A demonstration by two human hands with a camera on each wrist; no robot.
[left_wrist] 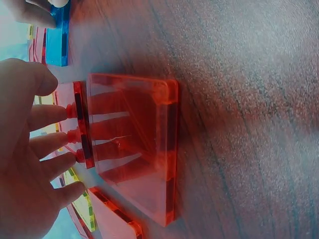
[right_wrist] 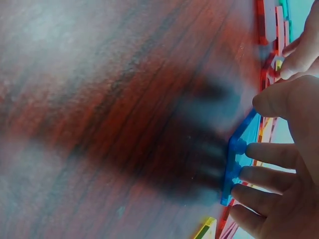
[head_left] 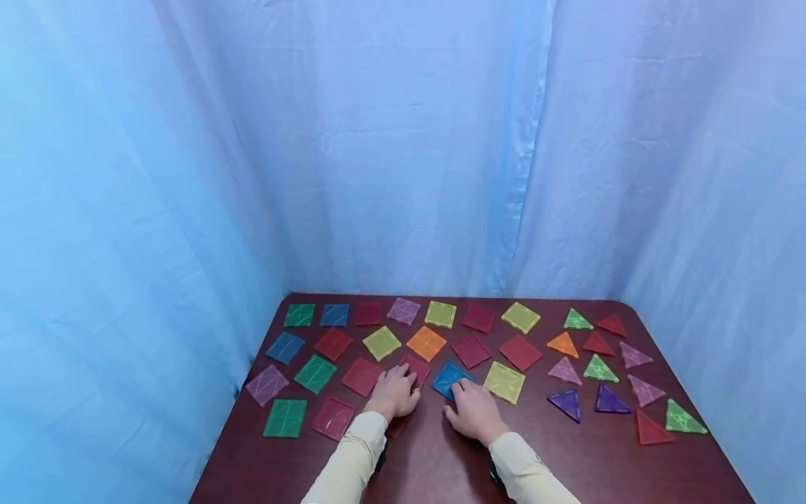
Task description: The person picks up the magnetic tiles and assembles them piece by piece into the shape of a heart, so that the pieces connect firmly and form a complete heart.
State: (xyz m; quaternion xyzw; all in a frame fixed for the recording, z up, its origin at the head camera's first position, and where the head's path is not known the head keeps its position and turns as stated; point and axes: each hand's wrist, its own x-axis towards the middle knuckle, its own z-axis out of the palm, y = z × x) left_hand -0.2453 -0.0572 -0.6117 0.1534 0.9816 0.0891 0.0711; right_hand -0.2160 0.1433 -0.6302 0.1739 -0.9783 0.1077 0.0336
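Note:
In the head view my left hand (head_left: 394, 393) lies palm down, its fingertips on a red translucent square tile (head_left: 416, 367). The left wrist view shows those fingers extended, tips touching the tile's top face. A second red square tile (left_wrist: 130, 144) lies nearer me under the left palm, mostly hidden by the hand in the head view. To the right, my right hand (head_left: 476, 410) reaches over a blue square tile (head_left: 446, 376). Its fairly straight fingertips rest on the blue tile's face, while the thumb (right_wrist: 271, 101) stays off to the side.
Rows of coloured square tiles spread over the dark wooden table (head_left: 434, 476), among them a yellow tile (head_left: 505, 383) right of the blue one and a crimson tile (head_left: 362, 376) on the left. Several triangle tiles, including a purple one (head_left: 611, 400), lie at right. Blue curtains (head_left: 403, 154) surround the table.

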